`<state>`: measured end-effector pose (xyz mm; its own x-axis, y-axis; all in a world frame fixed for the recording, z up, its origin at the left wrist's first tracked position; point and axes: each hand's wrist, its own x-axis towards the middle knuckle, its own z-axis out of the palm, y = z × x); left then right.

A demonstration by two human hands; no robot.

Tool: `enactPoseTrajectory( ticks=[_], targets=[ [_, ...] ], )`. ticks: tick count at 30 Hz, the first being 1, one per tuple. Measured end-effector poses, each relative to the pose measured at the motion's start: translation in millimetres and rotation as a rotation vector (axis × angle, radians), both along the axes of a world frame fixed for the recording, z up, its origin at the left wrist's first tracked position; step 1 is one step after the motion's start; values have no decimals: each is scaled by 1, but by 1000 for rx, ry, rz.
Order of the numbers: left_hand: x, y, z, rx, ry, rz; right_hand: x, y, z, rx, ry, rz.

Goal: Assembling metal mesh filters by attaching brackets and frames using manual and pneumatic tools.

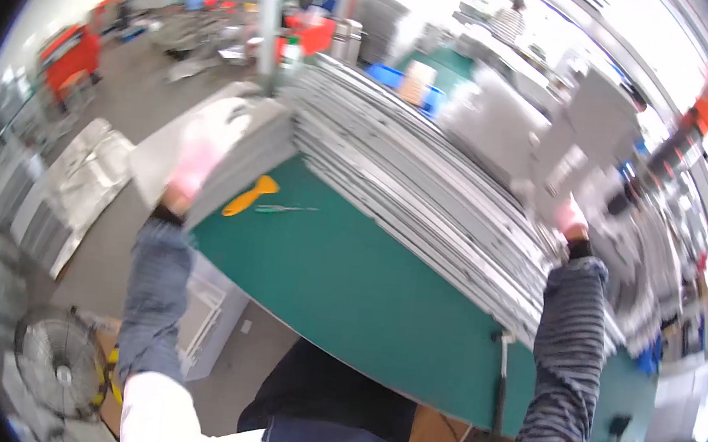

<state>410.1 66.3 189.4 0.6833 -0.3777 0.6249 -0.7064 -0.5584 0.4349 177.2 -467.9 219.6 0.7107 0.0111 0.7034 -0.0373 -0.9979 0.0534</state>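
A stack of long grey metal profiles (428, 177) lies slantwise across the far side of the green tabletop (383, 276). My left hand (195, 165), smeared by motion, is at the stack's left end, beside a pale flat sheet (151, 167). Both arms are stretched forward in grey sleeves. Toward the right end of the profiles is my right hand (572, 216), just below a light grey panel (594, 117). Blur hides the fingers of both hands, so whether either grips anything does not show. A yellow scraper (249, 196) and a thin green-handled tool (282, 209) lie on the tabletop near my left hand.
A hammer-like tool (502, 379) rests at the table's near right edge. An orange and black power tool (682, 139) hangs at the upper right. On the floor at left are a fan (61, 363) and silvery wrapping (94, 185). Someone in stripes (508, 23) is far off.
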Motion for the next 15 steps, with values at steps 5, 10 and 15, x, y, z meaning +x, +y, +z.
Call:
enactPoseTrajectory(
  ticks=[5,10,15],
  targets=[
    [117,-56,-25,685,132,140,33,10,22,137,460,-180],
    [128,-82,-29,820,325,235,52,-42,36,611,520,161],
    [138,-75,-19,696,234,226,37,-156,49,670,258,189]
  ],
)
